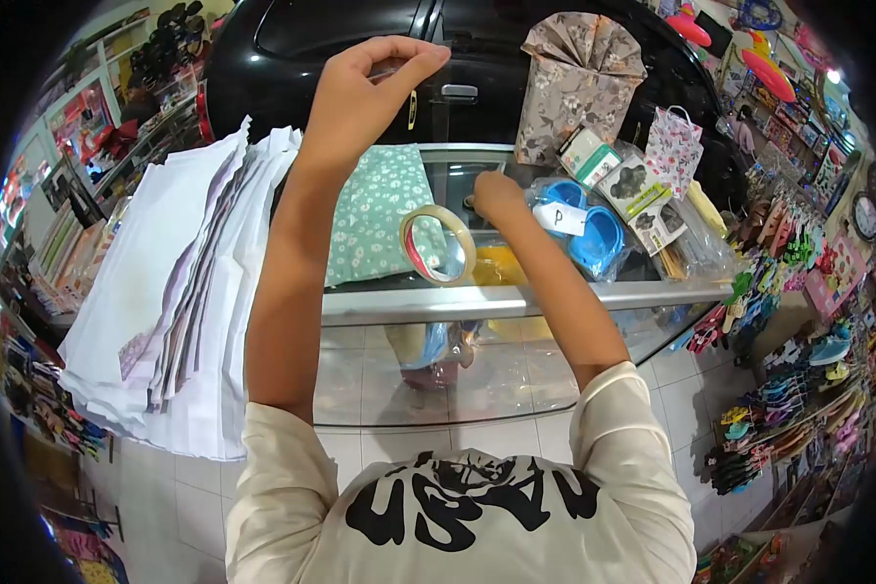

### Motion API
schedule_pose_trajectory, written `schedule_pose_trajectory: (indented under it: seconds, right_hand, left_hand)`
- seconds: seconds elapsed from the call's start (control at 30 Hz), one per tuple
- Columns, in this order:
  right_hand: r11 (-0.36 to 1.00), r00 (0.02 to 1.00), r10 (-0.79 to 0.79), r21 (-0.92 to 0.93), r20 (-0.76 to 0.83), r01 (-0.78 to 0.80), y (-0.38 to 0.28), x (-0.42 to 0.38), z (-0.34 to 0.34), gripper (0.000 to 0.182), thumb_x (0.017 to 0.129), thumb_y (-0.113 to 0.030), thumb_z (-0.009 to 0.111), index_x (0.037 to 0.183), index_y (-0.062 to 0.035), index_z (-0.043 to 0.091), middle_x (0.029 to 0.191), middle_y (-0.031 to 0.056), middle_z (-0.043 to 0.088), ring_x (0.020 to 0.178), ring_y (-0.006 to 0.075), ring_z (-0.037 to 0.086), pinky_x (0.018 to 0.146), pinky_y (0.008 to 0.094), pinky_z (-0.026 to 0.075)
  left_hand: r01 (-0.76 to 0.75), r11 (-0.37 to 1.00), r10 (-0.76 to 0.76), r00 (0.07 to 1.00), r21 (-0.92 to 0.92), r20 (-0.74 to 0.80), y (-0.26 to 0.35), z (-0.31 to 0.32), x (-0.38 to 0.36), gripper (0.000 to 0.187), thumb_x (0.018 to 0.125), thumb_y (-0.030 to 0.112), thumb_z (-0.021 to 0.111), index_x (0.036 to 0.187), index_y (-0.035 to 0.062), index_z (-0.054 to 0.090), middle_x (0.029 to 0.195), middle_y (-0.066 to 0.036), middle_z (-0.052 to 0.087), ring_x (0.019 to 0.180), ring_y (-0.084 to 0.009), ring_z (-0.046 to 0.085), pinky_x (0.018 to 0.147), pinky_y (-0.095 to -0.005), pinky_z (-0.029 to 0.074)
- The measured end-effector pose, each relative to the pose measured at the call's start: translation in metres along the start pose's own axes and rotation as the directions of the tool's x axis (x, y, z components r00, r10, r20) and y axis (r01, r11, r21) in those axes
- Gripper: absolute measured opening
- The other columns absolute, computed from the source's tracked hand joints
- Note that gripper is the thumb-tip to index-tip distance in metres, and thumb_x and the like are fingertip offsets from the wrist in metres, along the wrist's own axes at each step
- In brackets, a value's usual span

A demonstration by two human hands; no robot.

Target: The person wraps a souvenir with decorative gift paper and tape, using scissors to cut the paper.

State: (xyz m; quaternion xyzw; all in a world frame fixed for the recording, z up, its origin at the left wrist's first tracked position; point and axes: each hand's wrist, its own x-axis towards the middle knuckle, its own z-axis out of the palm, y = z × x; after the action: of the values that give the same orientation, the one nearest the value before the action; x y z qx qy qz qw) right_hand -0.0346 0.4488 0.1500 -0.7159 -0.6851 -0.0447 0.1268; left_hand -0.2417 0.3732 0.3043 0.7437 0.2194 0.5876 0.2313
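My left hand (375, 97) is raised high above the counter, thumb and fingers pinched together. Whatever lies between the fingertips is too thin or clear to make out. Lower and to the right, my right hand (500, 198) is closed in a fist over the glass; a small dark bit shows beside its fingers. A roll of clear tape (408, 239) stands on edge near the counter's front rail, in front of a green flowered packet (381, 209). Just right of my right hand are blue round items (596, 241) with a white tag marked "P".
White sheets or bags (156, 282) overhang the counter's left end. A flowered gift bag (582, 92), a small floral bag (673, 146) and boxed goods (642, 200) stand at right. A metal rail (379, 305) edges the glass counter. Behind is a black car (340, 39).
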Motion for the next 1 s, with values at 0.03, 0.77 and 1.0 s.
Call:
schedule_pose_trajectory:
  seconds: [0.03, 0.77, 1.0]
  right_hand:
    - [1.000, 1.000, 0.013, -0.020, -0.018, -0.013, -0.001, 0.008, 0.004, 0.031, 0.077, -0.025, 0.069, 0.094, 0.0010, 0.068, 0.094, 0.0215, 0.067, 0.089, 0.0359, 0.066, 0.077, 0.0443, 0.053]
    - [0.839, 0.805, -0.068, 0.469, 0.590, -0.274, 0.050, -0.006, -0.110, 0.032, 0.076, -0.024, 0.074, 0.095, -0.0034, 0.060, 0.068, -0.0001, 0.059, 0.051, 0.0058, 0.047, 0.045, 0.0205, 0.038]
    - [0.738, 0.866, -0.351, 0.674, 0.357, 0.021, 0.109, -0.036, -0.172, 0.065, 0.069, -0.025, 0.084, 0.126, -0.0127, 0.055, 0.082, -0.0016, 0.057, 0.066, 0.0049, 0.048, 0.058, 0.0199, 0.039]
  left_hand:
    - [-0.017, 0.999, 0.017, 1.000, -0.030, 0.019, -0.006, -0.001, 0.006, 0.022, 0.087, 0.019, 0.067, 0.100, 0.0019, 0.069, 0.096, -0.003, 0.068, 0.093, -0.0083, 0.060, 0.088, -0.0208, 0.043]
    - [-0.092, 0.963, 0.157, 0.955, -0.252, 0.252, -0.078, 0.004, 0.075, 0.024, 0.090, 0.027, 0.064, 0.103, 0.0071, 0.066, 0.096, -0.001, 0.064, 0.092, -0.0087, 0.058, 0.089, -0.0226, 0.044]
    - [-0.176, 0.956, 0.237, 0.937, -0.235, 0.258, -0.075, 0.001, 0.081, 0.023, 0.090, 0.026, 0.065, 0.103, 0.0075, 0.066, 0.098, 0.000, 0.064, 0.096, -0.0094, 0.058, 0.092, -0.0227, 0.042]
